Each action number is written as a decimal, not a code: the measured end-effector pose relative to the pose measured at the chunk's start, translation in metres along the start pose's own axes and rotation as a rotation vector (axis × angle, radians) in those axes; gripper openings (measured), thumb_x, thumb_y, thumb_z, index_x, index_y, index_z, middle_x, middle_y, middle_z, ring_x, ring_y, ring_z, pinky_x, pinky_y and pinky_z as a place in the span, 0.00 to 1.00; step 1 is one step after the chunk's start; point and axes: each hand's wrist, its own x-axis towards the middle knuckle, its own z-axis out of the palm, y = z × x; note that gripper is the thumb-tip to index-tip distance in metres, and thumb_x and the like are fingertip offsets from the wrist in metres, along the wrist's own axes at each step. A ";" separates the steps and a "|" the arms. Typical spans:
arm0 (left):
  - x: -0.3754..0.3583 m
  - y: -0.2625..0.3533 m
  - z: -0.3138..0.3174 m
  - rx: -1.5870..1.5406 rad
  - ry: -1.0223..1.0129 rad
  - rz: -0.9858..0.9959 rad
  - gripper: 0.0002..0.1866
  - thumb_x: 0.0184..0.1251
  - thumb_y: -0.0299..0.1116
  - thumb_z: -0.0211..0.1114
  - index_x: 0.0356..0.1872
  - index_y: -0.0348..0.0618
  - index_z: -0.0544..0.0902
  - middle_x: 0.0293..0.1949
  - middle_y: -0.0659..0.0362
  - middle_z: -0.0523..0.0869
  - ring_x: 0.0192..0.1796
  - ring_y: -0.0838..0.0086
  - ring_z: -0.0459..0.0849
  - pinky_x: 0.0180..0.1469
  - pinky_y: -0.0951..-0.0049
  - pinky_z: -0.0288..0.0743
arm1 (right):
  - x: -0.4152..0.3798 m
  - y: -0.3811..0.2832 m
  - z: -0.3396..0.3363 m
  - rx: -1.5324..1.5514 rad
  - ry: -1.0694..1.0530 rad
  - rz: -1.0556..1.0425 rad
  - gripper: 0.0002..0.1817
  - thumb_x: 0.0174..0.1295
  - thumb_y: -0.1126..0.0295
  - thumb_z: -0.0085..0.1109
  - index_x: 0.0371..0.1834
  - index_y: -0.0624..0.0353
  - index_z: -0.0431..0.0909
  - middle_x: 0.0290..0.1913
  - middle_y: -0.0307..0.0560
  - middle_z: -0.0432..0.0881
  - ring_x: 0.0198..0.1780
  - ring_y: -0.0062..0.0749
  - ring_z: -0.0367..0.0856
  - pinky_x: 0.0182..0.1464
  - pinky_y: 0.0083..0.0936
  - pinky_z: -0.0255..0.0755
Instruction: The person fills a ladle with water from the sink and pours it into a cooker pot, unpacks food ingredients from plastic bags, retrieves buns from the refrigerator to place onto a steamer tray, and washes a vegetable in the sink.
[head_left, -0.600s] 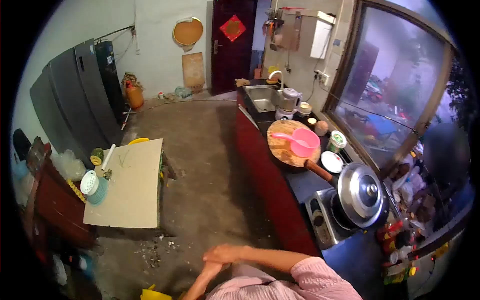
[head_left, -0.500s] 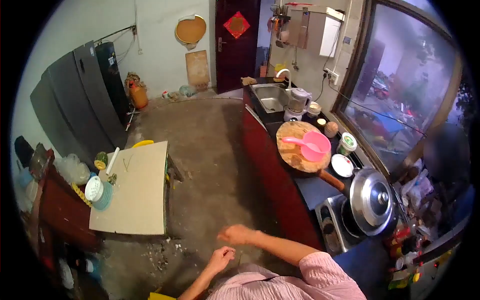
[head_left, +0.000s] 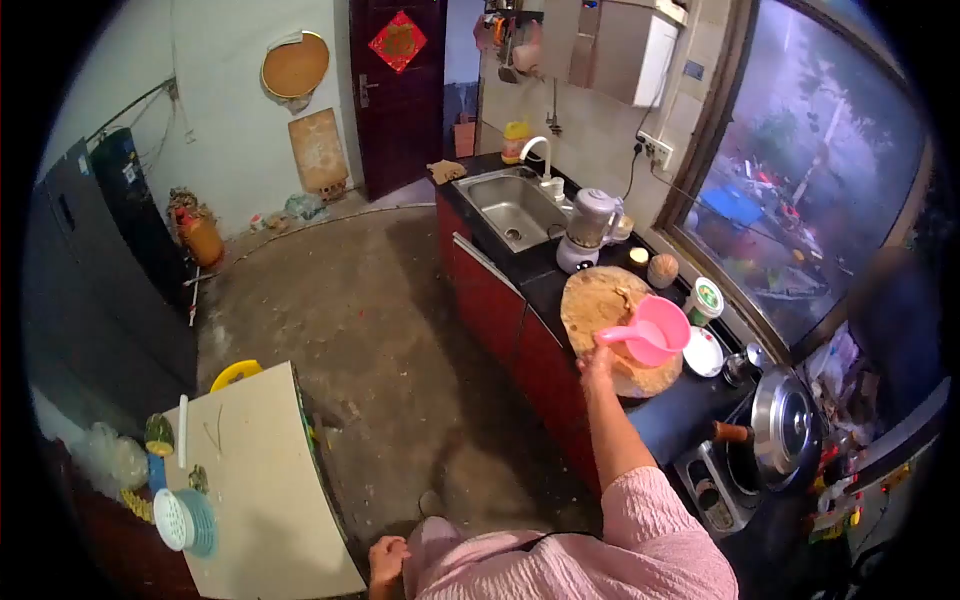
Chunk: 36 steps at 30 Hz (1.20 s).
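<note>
My right hand (head_left: 597,365) reaches out over the counter, its fingers closed around the handle end of a pink water scoop (head_left: 660,330). The scoop overlaps a round wooden cutting board (head_left: 592,300) on the dark counter. Low beside my body is my left hand (head_left: 388,560), fingers curled in, with nothing visible in it. Close to the scoop's bowl stand a white dish (head_left: 703,352) and a green-and-white tub (head_left: 706,300).
A lidded pan (head_left: 782,425) sits on the gas stove (head_left: 715,495) at right. Past the board are a blender (head_left: 592,230) and a sink (head_left: 515,210). A pale table (head_left: 255,470) with a white strainer (head_left: 174,520) stands at left.
My right hand has moved from in front of my body to the scoop's handle, and the scoop has turned on the board. My left hand has dropped lower. The view has shifted towards the counter.
</note>
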 end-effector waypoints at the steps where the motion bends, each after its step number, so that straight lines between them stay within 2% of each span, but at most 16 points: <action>1: 0.021 0.014 -0.012 0.014 -0.010 0.027 0.08 0.62 0.24 0.54 0.37 0.31 0.80 0.27 0.55 0.83 0.28 0.73 0.84 0.34 0.75 0.77 | 0.006 -0.002 0.001 0.111 -0.117 -0.008 0.14 0.57 0.55 0.58 0.25 0.44 0.63 0.17 0.31 0.59 0.18 0.22 0.59 0.23 0.25 0.57; 5: 0.118 0.077 -0.060 -0.031 0.071 0.031 0.08 0.62 0.24 0.54 0.35 0.33 0.81 0.26 0.56 0.83 0.27 0.73 0.83 0.33 0.76 0.76 | 0.026 -0.027 0.022 0.353 -0.155 0.036 0.15 0.57 0.50 0.56 0.27 0.46 0.67 0.20 0.32 0.68 0.28 0.26 0.68 0.42 0.37 0.62; 6: 0.143 0.091 -0.069 0.000 0.058 0.054 0.08 0.62 0.24 0.54 0.35 0.33 0.81 0.26 0.56 0.83 0.27 0.73 0.84 0.33 0.76 0.75 | 0.020 -0.034 0.036 0.372 0.040 0.024 0.14 0.57 0.50 0.56 0.32 0.48 0.73 0.25 0.32 0.77 0.30 0.29 0.72 0.38 0.35 0.64; 9: 0.208 0.118 -0.082 0.061 -0.008 0.094 0.07 0.62 0.25 0.56 0.34 0.34 0.81 0.26 0.56 0.83 0.28 0.74 0.84 0.33 0.76 0.75 | 0.055 -0.033 0.012 0.496 0.029 -0.072 0.16 0.57 0.49 0.56 0.37 0.48 0.77 0.31 0.33 0.81 0.28 0.29 0.72 0.31 0.33 0.65; 10: 0.230 0.125 -0.081 0.052 -0.042 0.099 0.07 0.62 0.26 0.57 0.34 0.35 0.81 0.26 0.56 0.83 0.28 0.75 0.84 0.33 0.76 0.75 | 0.058 -0.032 0.011 0.478 0.067 -0.153 0.16 0.58 0.48 0.56 0.35 0.47 0.75 0.28 0.32 0.80 0.21 0.27 0.70 0.24 0.25 0.61; 13: 0.290 0.165 -0.068 0.092 -0.143 0.078 0.07 0.63 0.27 0.57 0.35 0.35 0.81 0.27 0.57 0.84 0.28 0.75 0.83 0.33 0.76 0.75 | 0.078 -0.040 0.029 0.394 0.185 -0.382 0.16 0.61 0.48 0.54 0.32 0.48 0.73 0.23 0.33 0.75 0.16 0.25 0.66 0.20 0.21 0.59; 14: 0.310 0.182 -0.062 0.119 -0.176 0.064 0.07 0.63 0.28 0.57 0.35 0.35 0.81 0.28 0.57 0.84 0.28 0.75 0.83 0.34 0.76 0.76 | 0.106 -0.036 0.025 0.410 -0.028 -0.439 0.11 0.62 0.56 0.56 0.37 0.50 0.74 0.23 0.30 0.69 0.17 0.18 0.62 0.18 0.16 0.55; 16: 0.362 0.202 -0.045 0.122 -0.276 0.173 0.08 0.65 0.29 0.57 0.37 0.35 0.81 0.29 0.57 0.84 0.29 0.75 0.84 0.34 0.76 0.76 | 0.088 -0.060 0.108 0.233 0.511 -0.654 0.08 0.60 0.63 0.60 0.35 0.52 0.73 0.22 0.32 0.68 0.17 0.18 0.63 0.17 0.17 0.57; 19: 0.424 0.264 -0.015 0.101 -0.386 0.293 0.08 0.67 0.30 0.57 0.39 0.36 0.81 0.31 0.57 0.84 0.31 0.75 0.84 0.36 0.75 0.76 | 0.101 -0.078 0.191 0.135 0.279 -0.918 0.12 0.55 0.72 0.64 0.36 0.55 0.68 0.27 0.35 0.70 0.23 0.19 0.68 0.23 0.19 0.65; 21: 0.465 0.325 0.006 0.062 -0.434 0.383 0.08 0.68 0.30 0.57 0.40 0.36 0.80 0.32 0.57 0.84 0.33 0.75 0.84 0.38 0.75 0.76 | 0.074 -0.087 0.276 0.147 0.092 -0.916 0.14 0.54 0.72 0.64 0.38 0.56 0.67 0.28 0.36 0.70 0.25 0.20 0.70 0.24 0.20 0.66; 23: 0.491 0.378 0.023 0.006 -0.486 0.458 0.08 0.68 0.29 0.56 0.40 0.35 0.80 0.33 0.57 0.85 0.35 0.76 0.84 0.40 0.76 0.76 | 0.049 -0.083 0.352 0.075 0.054 -0.828 0.14 0.53 0.68 0.64 0.38 0.56 0.69 0.26 0.36 0.71 0.22 0.21 0.69 0.23 0.19 0.65; 29: 0.560 0.528 0.058 -0.149 -0.555 0.467 0.15 0.71 0.37 0.52 0.45 0.35 0.80 0.40 0.56 0.84 0.43 0.73 0.82 0.50 0.74 0.72 | 0.029 -0.005 0.484 -0.101 -0.527 -0.396 0.16 0.55 0.67 0.63 0.41 0.58 0.68 0.29 0.39 0.74 0.23 0.23 0.73 0.22 0.21 0.68; 32: 0.607 0.564 0.077 -0.559 -0.728 0.319 0.24 0.72 0.47 0.49 0.52 0.35 0.76 0.50 0.54 0.80 0.50 0.69 0.79 0.53 0.68 0.71 | 0.032 0.045 0.515 -0.122 -0.784 -0.093 0.17 0.58 0.64 0.62 0.44 0.59 0.69 0.27 0.36 0.74 0.24 0.20 0.72 0.22 0.18 0.67; 33: 0.630 0.594 0.089 -0.646 -0.736 0.164 0.21 0.70 0.43 0.52 0.52 0.35 0.75 0.51 0.53 0.79 0.51 0.67 0.79 0.53 0.66 0.72 | 0.037 0.050 0.532 -0.142 -0.847 -0.010 0.16 0.59 0.63 0.62 0.43 0.59 0.69 0.27 0.36 0.73 0.24 0.19 0.72 0.22 0.18 0.67; 35: 0.668 0.600 0.105 -0.459 -0.742 0.223 0.19 0.68 0.36 0.54 0.54 0.35 0.72 0.50 0.52 0.79 0.54 0.65 0.78 0.55 0.63 0.72 | 0.055 0.059 0.543 -0.370 -0.920 -0.007 0.18 0.61 0.57 0.59 0.42 0.59 0.70 0.25 0.36 0.73 0.23 0.21 0.72 0.23 0.21 0.67; 36: 0.688 0.600 0.115 -0.555 -0.739 0.144 0.17 0.65 0.30 0.55 0.54 0.36 0.70 0.49 0.50 0.79 0.51 0.62 0.81 0.52 0.63 0.76 | 0.081 0.063 0.545 -0.681 -0.998 -0.083 0.23 0.62 0.49 0.56 0.44 0.60 0.70 0.22 0.42 0.75 0.22 0.29 0.76 0.24 0.28 0.68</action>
